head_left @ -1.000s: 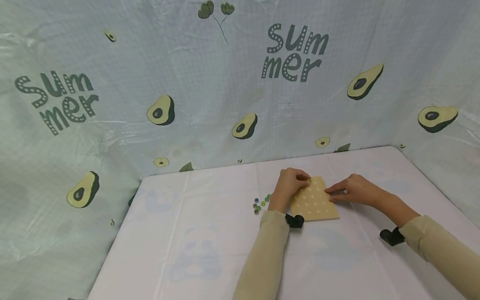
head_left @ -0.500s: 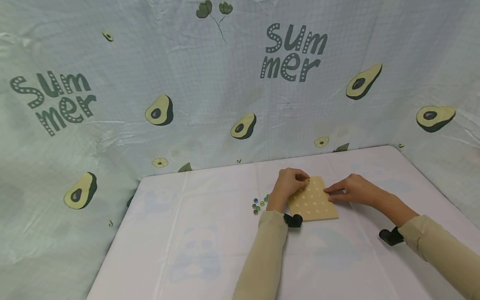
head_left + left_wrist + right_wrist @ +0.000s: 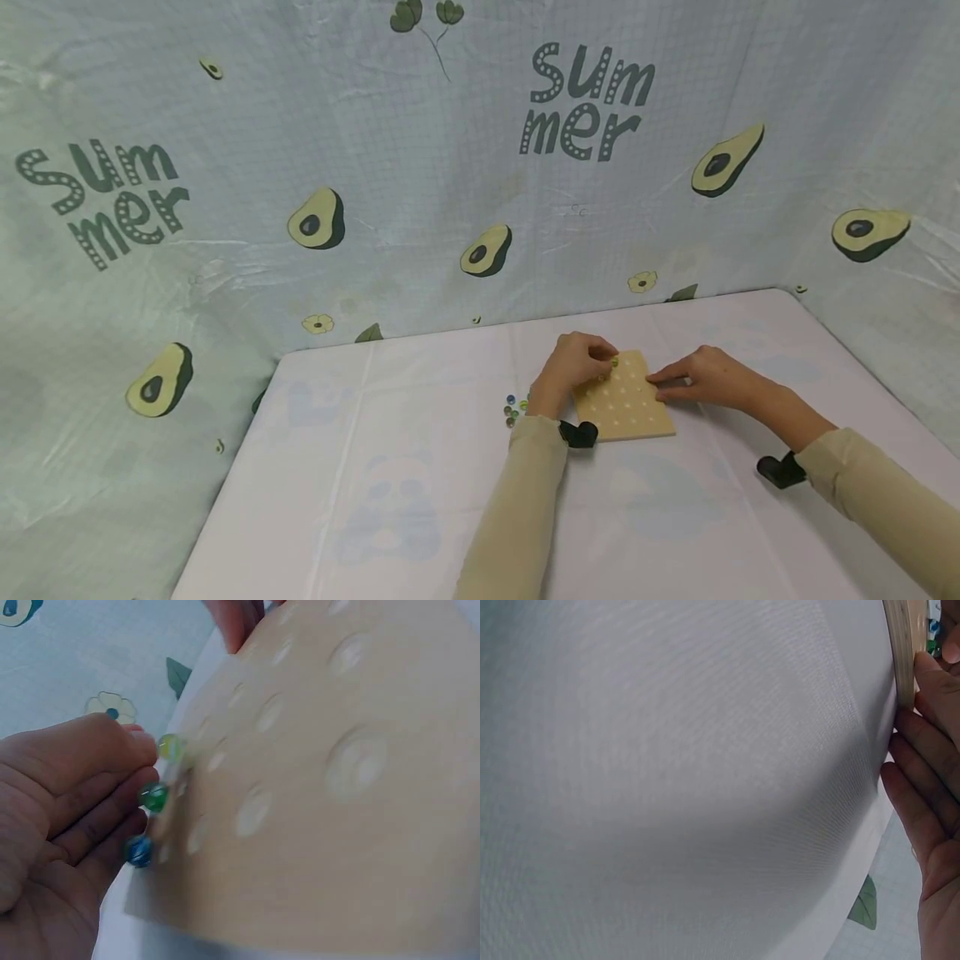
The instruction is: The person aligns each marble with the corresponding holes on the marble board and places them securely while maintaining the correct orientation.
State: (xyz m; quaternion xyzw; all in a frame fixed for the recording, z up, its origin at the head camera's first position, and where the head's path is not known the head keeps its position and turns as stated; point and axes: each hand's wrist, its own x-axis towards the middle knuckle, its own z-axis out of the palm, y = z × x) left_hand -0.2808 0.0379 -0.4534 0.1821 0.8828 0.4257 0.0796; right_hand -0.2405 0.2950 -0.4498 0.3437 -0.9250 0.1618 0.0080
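Observation:
A square wooden board (image 3: pixel 626 408) with rows of round hollows lies on the table. At its far left corner, my left hand (image 3: pixel 573 367) holds a yellow-green marble (image 3: pixel 169 747) at the tips of thumb and forefinger. Beside those fingers, a green marble (image 3: pixel 153 796) and a blue marble (image 3: pixel 138 851) sit along the board's edge in the left wrist view. My right hand (image 3: pixel 708 379) grips the board's right edge; in the right wrist view a fingertip (image 3: pixel 928 664) lies over the board's side (image 3: pixel 901 652), the other fingers against its edge.
Several loose glass marbles (image 3: pixel 511 411) lie on the white tablecloth (image 3: pixel 420 392) left of the board, partly hidden by my left wrist. An avocado-print curtain (image 3: pixel 390 167) hangs behind the table's far edge.
My left wrist has shifted slightly left, its fingertips staying at the board's far left corner. The yellow-green marble shows more clearly at them. My right hand keeps its place on the board.

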